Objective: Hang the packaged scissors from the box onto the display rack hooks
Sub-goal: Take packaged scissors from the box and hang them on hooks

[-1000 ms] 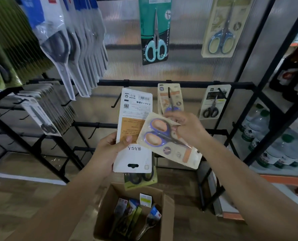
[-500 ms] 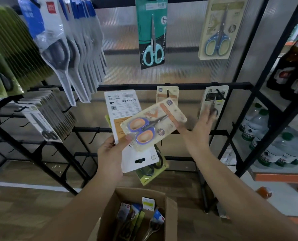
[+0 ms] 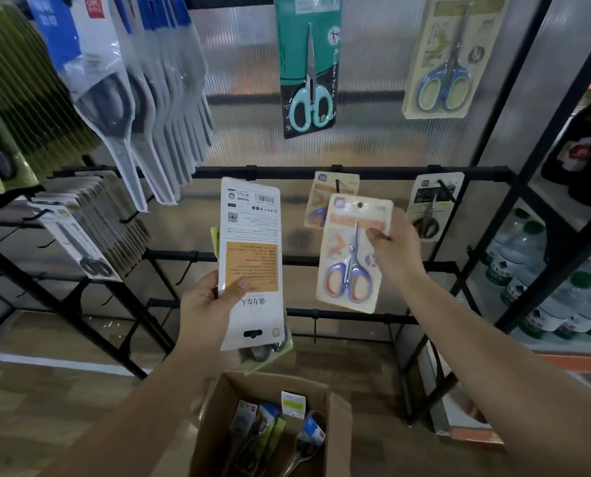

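Observation:
My right hand (image 3: 395, 249) pinches the right edge of a beige card pack with purple-and-orange scissors (image 3: 351, 256), held upright just below and in front of a matching pack (image 3: 321, 204) hanging on a hook of the black rack bar (image 3: 287, 173). My left hand (image 3: 211, 304) grips a stack of packs, its white back card (image 3: 251, 256) facing me with a green pack behind. The cardboard box (image 3: 339, 428) stands on the floor below, with several packs inside.
Teal scissors (image 3: 308, 63) and blue scissors (image 3: 442, 56) hang above. Rows of clear packs (image 3: 142, 98), green packs (image 3: 22, 98) and grey packs (image 3: 91, 228) hang on the left. A black-scissors pack (image 3: 430, 208) hangs on the right, beside a shelf of water bottles (image 3: 545, 287).
My right hand has turned the purple-and-orange pack from lying sideways over the stack to upright and carried it right, toward the hook. The left hand raised its stack a little.

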A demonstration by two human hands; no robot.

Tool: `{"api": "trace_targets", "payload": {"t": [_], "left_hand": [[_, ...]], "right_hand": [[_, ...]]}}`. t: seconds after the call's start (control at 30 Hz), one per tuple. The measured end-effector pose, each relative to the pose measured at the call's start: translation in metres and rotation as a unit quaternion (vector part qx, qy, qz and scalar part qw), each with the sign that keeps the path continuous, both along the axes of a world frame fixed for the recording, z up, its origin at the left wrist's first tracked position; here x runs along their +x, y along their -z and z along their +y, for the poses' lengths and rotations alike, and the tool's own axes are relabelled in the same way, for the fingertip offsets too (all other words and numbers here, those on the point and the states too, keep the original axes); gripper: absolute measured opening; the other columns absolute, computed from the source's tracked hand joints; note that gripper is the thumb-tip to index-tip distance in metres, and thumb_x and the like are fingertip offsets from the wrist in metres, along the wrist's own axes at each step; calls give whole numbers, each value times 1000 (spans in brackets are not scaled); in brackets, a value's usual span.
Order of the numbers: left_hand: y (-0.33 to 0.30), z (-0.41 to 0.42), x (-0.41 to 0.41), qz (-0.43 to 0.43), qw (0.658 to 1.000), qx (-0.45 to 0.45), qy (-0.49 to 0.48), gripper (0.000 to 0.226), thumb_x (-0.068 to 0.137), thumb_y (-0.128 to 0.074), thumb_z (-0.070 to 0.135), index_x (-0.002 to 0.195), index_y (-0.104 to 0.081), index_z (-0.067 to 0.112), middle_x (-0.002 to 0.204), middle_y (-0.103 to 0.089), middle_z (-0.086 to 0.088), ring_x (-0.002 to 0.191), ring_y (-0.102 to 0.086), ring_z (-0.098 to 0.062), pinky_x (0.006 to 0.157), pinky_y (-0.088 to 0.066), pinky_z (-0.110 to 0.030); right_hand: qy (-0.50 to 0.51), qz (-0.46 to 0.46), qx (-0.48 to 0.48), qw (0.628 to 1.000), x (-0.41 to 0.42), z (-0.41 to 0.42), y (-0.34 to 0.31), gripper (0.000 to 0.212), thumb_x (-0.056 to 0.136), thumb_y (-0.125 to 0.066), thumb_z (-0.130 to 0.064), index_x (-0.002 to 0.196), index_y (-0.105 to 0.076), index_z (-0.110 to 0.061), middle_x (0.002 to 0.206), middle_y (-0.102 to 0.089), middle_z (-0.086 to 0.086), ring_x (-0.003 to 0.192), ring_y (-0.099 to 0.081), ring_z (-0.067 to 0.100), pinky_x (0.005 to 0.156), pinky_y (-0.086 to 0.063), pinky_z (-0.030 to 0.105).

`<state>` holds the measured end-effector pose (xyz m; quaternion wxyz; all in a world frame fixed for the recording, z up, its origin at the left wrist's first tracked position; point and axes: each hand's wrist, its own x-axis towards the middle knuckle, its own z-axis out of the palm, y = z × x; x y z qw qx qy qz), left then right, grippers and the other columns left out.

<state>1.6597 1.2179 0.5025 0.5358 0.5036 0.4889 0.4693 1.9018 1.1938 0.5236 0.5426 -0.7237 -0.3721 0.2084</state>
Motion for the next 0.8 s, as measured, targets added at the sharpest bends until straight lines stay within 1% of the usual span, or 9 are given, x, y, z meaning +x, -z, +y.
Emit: {"api": "trace_targets", "payload": {"t": [0.17,0.23,0.33,0.43,0.5,0.57,0.67,0.73,0.8], "left_hand": [[-1,7,5,35,999,12,6,16,86,-65,8,93,-71,21,82,-75,7,76,-71,-18,67,-55,-32],[0,10,7,43,999,20,11,19,86,-65,8,89,-70,27,83,-75,9,76,-71,-16,68,-55,-33],[0,14,6,45,999,23,20,19,86,-64,9,92,-69,26,79,-74,13,70,-71,-9,62,-55,-27],[0,19,7,56,998,29,27,19,87,-63,8,92,-69,25,80,-74,12,71,-71,-10,64,-56,-29],[0,23,8,59,998,29,21,21,86,-64,8,87,-70,28,80,-74,10,72,-71,-12,69,-56,-36],[1,28,9,59,998,22,17,21,86,-65,8,86,-71,28,82,-75,5,76,-71,-18,75,-56,-43],[2,33,9,57,998,14,18,20,86,-65,10,90,-72,28,89,-75,1,85,-70,-26,82,-55,-51],[1,36,9,47,999,8,16,20,85,-65,9,92,-72,26,90,-75,0,86,-70,-25,84,-54,-51],[0,37,10,39,999,3,18,19,84,-66,9,91,-72,26,91,-75,0,86,-71,-23,83,-55,-48]], "right_hand": [[-33,-31,-72,996,1,28,7,26,97,-46,-10,121,-57,-13,105,-61,2,82,-54,11,67,-42,24],[-16,-19,-77,997,4,38,12,30,98,-46,-14,128,-53,-13,112,-62,3,78,-52,8,61,-40,20],[-4,-8,-55,998,8,46,23,48,98,-47,-16,144,-34,-20,121,-61,-1,86,-53,9,64,-44,19],[-8,-33,-39,999,6,47,27,55,98,-47,-11,148,-27,-22,130,-54,-2,84,-53,8,58,-39,5],[-19,-52,-30,998,5,51,28,55,98,-46,-10,148,-27,-24,135,-51,-2,103,-57,13,74,-37,3],[-25,-60,-22,998,4,58,30,48,99,-45,-13,144,-35,-25,127,-58,0,111,-57,15,82,-41,12],[-5,-67,-20,998,8,71,35,46,98,-46,-14,142,-39,-25,117,-61,-1,100,-58,9,69,-36,0],[5,-100,-37,994,14,80,36,50,99,-44,-15,146,-31,-25,104,-60,0,83,-56,8,59,-33,0],[6,-130,-80,988,21,93,34,54,100,-40,-20,149,-20,-30,95,-58,8,76,-55,15,65,-42,17]]}}
